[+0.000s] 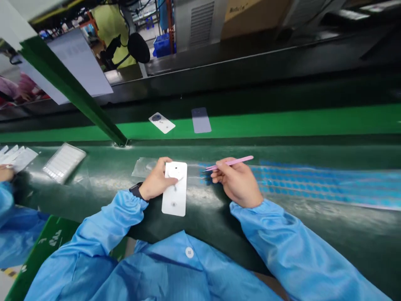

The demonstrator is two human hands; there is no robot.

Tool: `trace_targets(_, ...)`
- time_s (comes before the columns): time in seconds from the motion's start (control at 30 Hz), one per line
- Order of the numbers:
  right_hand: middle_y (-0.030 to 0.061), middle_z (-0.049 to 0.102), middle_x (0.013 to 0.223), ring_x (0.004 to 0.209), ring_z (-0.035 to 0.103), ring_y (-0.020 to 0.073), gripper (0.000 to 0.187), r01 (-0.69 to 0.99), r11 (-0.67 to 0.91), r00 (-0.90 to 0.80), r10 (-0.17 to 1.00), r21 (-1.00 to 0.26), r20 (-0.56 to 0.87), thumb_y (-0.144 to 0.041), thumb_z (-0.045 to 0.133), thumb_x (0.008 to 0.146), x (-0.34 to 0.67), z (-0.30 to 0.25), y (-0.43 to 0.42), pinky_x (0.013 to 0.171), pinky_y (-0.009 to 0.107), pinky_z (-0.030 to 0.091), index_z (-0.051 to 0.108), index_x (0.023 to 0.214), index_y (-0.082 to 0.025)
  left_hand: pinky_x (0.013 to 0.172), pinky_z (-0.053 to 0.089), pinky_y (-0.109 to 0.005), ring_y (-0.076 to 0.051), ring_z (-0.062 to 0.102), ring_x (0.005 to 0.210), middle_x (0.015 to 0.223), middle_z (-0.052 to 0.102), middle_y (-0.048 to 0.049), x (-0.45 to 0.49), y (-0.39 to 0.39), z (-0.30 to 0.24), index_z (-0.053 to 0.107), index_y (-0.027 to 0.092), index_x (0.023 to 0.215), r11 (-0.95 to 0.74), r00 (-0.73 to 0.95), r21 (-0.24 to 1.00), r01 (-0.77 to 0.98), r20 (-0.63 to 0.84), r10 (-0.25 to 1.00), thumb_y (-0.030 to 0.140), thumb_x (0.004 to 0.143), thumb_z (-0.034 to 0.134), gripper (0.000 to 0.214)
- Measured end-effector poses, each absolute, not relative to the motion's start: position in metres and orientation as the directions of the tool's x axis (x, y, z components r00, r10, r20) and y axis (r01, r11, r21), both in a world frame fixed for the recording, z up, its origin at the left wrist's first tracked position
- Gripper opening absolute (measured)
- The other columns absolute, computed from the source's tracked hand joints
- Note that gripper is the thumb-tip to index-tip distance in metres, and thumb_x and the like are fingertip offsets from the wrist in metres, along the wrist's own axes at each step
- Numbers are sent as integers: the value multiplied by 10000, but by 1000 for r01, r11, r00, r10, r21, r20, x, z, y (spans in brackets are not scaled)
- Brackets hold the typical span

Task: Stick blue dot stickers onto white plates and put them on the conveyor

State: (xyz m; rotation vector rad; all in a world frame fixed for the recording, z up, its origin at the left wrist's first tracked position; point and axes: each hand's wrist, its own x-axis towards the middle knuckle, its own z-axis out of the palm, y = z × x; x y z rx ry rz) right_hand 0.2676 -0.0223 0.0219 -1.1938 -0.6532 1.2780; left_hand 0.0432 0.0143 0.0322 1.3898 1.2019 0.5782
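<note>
My left hand [157, 180] grips a white phone-shaped panel [174, 205] by its upper left part, thumb across its face. Small dark marks and a round area show on the panel. Between the closed fingers of my right hand [241, 180] is a pair of pink tweezers [239, 161], its tips pointing left toward the panel but apart from it. Under and beside the right hand lies a long clear sheet with rows of blue round stickers [300, 182], reaching to the right edge. A clear plastic film [144, 167] lies by the left hand.
On the green strip behind sit a white panel with a dark round patch [162, 122] and a greyish panel [201, 120]. A green post [75, 92] rises at left. Near it are a white tray [64, 163] and a co-worker's hand [6, 172] with white cards.
</note>
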Motion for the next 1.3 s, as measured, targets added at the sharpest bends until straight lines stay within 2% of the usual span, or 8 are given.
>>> trace_targets(0.1,-15,611,528,447,573,120,397,-185,-114,235,959,-976,-157,-478,830,571,276,32,-19,417,228,481,574,699,-202,687,503,-279,-162,623,752,849,614,27,46,2,23,384,232,1184,73,369,860,505,-292,882,173,675,674,589)
trace_targets(0.23,18,633,554,491,599,137,300,55,-218,151,967,-974,-207,-392,810,635,279,36,2,426,229,494,599,683,-184,871,487,-369,-235,592,982,1029,611,-30,53,0,20,461,233,1181,-157,408,737,657,-173,897,207,706,678,523)
trace_targets(0.33,33,639,548,481,595,129,203,155,-282,152,954,-947,-259,-283,767,708,280,31,20,423,215,491,603,664,-173,1003,417,-430,-281,501,1134,1164,568,-81,56,0,16,542,203,1140,-325,478,634,702,-81,875,221,716,692,450)
trace_targets(0.43,37,639,543,465,590,120,208,123,-334,151,937,-935,-315,-254,765,719,282,25,30,415,203,489,592,640,-169,1043,374,-469,-303,429,1206,1245,541,-99,56,-1,12,597,197,1112,-408,531,568,715,-62,845,257,714,731,424)
trace_targets(0.6,19,626,529,461,589,106,240,-11,-351,168,923,-936,-348,-277,800,676,286,22,30,414,182,491,592,635,-165,999,367,-529,-327,364,1267,1324,548,-73,54,-1,8,620,228,1130,-480,593,513,712,-74,802,302,753,732,400)
trace_targets(0.77,15,639,541,474,601,108,210,-13,-370,205,908,-929,-365,-227,797,683,283,23,29,415,174,494,601,638,-165,960,377,-524,-321,401,1217,1268,590,-79,53,1,8,636,222,1121,-513,615,497,700,-55,786,351,772,726,383)
trace_targets(1.0,25,642,530,450,593,92,181,4,-421,227,884,-907,-409,-92,668,798,282,25,31,426,160,494,617,633,-145,918,387,-509,-328,409,1198,1261,595,-87,53,0,5,643,212,1116,-539,629,484,689,-30,777,382,770,728,395)
trace_targets(1.3,22,631,510,449,595,95,195,-16,-394,261,886,-919,-384,-175,727,768,280,22,31,431,165,499,619,608,-146,910,395,-491,-314,426,1182,1247,608,-81,53,-1,7,648,216,1105,-537,613,471,700,-11,790,380,752,749,402)
